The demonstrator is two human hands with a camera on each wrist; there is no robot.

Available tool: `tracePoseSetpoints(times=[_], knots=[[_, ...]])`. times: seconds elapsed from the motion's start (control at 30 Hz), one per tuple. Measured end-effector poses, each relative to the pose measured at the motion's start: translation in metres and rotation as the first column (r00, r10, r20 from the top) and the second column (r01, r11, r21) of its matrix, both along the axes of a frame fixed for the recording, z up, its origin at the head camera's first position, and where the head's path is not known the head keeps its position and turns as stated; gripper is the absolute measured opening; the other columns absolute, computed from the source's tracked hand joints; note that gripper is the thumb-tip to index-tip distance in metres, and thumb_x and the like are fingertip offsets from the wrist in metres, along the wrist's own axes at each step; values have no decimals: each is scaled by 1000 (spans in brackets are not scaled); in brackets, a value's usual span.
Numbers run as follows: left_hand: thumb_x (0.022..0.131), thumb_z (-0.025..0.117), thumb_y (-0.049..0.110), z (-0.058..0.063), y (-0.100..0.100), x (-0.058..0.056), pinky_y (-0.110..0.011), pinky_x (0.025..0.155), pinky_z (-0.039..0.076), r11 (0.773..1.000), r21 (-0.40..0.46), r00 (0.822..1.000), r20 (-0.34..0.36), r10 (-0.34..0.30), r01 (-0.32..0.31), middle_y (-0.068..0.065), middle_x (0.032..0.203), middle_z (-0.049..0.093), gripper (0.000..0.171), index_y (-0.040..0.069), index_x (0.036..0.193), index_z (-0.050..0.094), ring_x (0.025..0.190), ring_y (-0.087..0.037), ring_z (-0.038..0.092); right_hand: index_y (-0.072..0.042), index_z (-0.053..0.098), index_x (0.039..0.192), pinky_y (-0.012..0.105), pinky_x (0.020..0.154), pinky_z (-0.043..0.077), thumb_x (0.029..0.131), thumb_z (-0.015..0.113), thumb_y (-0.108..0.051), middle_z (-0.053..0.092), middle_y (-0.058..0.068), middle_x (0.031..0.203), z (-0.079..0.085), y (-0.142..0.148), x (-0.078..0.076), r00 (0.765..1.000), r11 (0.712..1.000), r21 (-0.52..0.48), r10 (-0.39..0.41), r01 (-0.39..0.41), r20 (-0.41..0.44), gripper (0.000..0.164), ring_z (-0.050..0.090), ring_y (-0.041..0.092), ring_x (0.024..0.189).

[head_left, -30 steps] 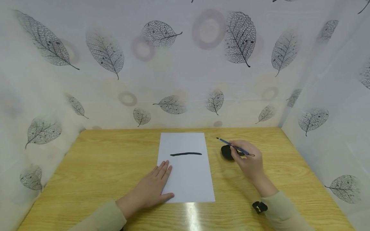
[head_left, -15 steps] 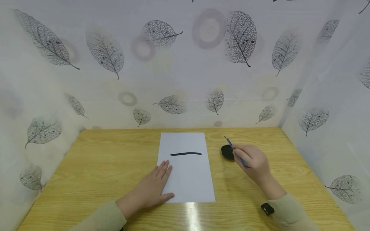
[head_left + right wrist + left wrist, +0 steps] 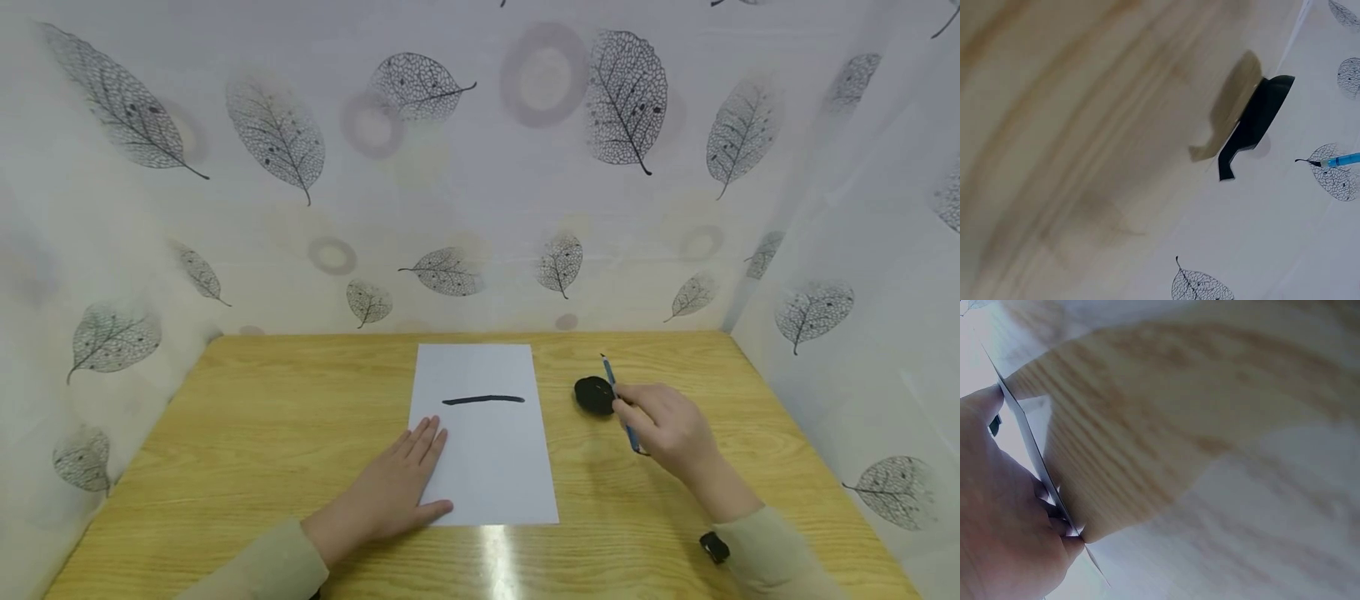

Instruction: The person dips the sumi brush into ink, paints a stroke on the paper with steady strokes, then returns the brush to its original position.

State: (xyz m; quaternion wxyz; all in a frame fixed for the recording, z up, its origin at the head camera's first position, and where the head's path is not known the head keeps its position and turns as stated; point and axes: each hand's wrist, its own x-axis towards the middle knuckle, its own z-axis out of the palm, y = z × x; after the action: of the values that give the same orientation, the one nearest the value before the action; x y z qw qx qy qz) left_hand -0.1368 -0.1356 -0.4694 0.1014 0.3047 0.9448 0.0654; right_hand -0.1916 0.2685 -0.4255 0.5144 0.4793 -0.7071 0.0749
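My left hand (image 3: pixel 399 483) lies flat on a white sheet of paper (image 3: pixel 495 467), fingers extended over its left part and thumb near the bottom edge. One thick black horizontal stroke (image 3: pixel 483 400) crosses the sheet above those fingertips. To the right, my right hand (image 3: pixel 671 429) pinches a slim blue writing brush (image 3: pixel 608 369) by its middle. Its dark tip points away from me, and also shows in the right wrist view, where the blue brush (image 3: pixel 1342 160) enters from the right edge. Beside the fingers sits a shallow black dish (image 3: pixel 592 396); in the right wrist view the dish (image 3: pixel 1260 115) has a short handle.
All of this stands on a wood-grain table (image 3: pixel 285 408). A pale curtain (image 3: pixel 480 200) printed with leaves encloses its back and both sides. A small black device (image 3: pixel 715 547) sits at the right sleeve cuff.
My right hand has moved right and slightly toward me, and the brush has swung from slanting left to nearly upright in view. More of the dish shows. My left hand stays put.
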Motion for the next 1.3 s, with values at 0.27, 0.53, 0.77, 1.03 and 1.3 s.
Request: tracePoseSetpoints(times=[0.27, 0.53, 0.77, 1.03, 1.3], knots=[[103, 53, 66, 0, 1, 1, -51, 134, 26, 1000, -1, 1000, 6, 8, -8, -22, 177, 16, 98, -1, 167, 23, 165, -37, 18, 1, 71, 94, 41, 58, 62, 107, 45, 14, 78, 20, 91, -1, 17, 4, 999, 990, 137, 0, 7, -53, 32, 73, 31, 69], [103, 54, 65, 1, 0, 1, -51, 134, 26, 1000, 1, 1000, -1, 4, -4, -23, 177, 16, 98, -2, 167, 24, 165, -38, 19, 1, 72, 90, 38, 58, 62, 108, 46, 11, 78, 20, 90, -4, 29, 4, 997, 975, 220, 13, 5, -82, 33, 73, 30, 69], [103, 53, 66, -1, 1, 1, -51, 134, 26, 1000, -4, 1000, -4, 7, -7, -22, 177, 16, 98, -1, 167, 23, 166, -37, 18, 1, 71, 89, 36, 57, 61, 108, 45, 11, 78, 20, 89, -7, 34, 2, 994, 967, 256, 19, 8, -104, 34, 73, 29, 68], [103, 53, 66, 1, 1, 2, -51, 134, 26, 1000, -2, 1000, -2, 9, -9, -23, 177, 15, 98, -2, 167, 22, 165, -38, 18, 0, 71, 92, 35, 60, 62, 109, 42, 11, 78, 20, 91, -10, 40, 1, 994, 947, 321, 20, 16, -109, 35, 74, 26, 72], [103, 52, 67, 0, 1, 1, -51, 134, 25, 1000, -8, 1000, -1, 11, -11, -22, 177, 15, 98, -1, 167, 22, 166, -37, 17, -3, 71, 99, 33, 64, 63, 111, 39, 9, 80, 17, 96, -25, 52, -4, 993, 912, 408, 5, 43, -115, 36, 75, 23, 75]])
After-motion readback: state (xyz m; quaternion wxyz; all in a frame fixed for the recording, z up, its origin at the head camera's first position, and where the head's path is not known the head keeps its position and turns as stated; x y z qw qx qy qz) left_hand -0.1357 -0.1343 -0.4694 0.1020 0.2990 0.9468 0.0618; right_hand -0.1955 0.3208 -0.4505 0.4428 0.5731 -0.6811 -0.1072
